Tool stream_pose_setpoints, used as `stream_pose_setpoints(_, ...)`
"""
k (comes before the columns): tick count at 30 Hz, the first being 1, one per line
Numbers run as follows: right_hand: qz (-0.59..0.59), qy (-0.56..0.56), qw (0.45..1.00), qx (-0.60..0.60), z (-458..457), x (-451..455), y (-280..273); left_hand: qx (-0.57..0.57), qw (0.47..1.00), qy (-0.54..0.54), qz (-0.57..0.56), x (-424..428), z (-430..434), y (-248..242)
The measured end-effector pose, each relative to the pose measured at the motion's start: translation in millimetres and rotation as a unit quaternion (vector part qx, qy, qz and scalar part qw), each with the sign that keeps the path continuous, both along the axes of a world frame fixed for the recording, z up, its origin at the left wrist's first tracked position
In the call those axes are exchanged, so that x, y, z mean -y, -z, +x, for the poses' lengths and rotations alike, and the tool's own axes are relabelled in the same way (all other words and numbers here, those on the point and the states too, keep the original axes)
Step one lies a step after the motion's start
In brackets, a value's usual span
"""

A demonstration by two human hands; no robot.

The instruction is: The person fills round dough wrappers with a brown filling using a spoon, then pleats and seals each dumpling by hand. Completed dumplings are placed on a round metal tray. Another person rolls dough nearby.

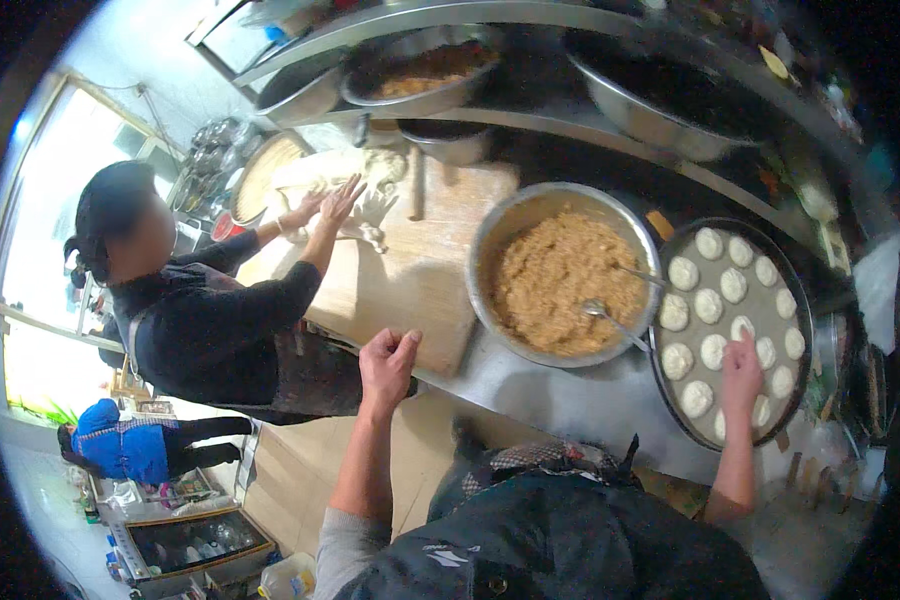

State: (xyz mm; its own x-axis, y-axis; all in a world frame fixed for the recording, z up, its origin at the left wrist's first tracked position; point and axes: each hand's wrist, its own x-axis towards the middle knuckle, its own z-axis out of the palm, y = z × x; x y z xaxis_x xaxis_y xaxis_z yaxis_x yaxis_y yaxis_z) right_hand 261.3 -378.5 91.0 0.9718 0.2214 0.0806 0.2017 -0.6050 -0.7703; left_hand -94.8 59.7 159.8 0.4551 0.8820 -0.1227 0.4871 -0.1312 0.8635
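Note:
My right hand is over a round dark-rimmed pan, its fingertips at a white dough bun. Whether the fingers grip that bun or only touch it cannot be told. Several more flattened round buns, such as one pale bun, lie spaced out in the pan, a few partly hidden by my hand and forearm. My left hand is raised near the front edge of the wooden board, its fingers curled in and nothing visible in them. Between my hands stands a large metal bowl of brown minced filling.
Two metal spoons rest in the bowl, one with a visible spoon head. At left, a co-worker presses white dough on the board beside a rolling pin. Metal basins line the shelf above. Another person bends farther back.

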Motion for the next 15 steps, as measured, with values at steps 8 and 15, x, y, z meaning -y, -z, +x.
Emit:
stream_pose_setpoints(8,-0.033,-0.236,0.971,-0.032,-172.3,-230.9,-14.3,0.107,0.990,0.081,-0.042,-162.2,-40.5,-10.8)
stream_pose_setpoints(15,-0.315,-0.433,0.844,-0.033,-235.7,-457.7,49.6,0.197,0.977,0.040,-0.073,-233.1,-40.2,9.1)
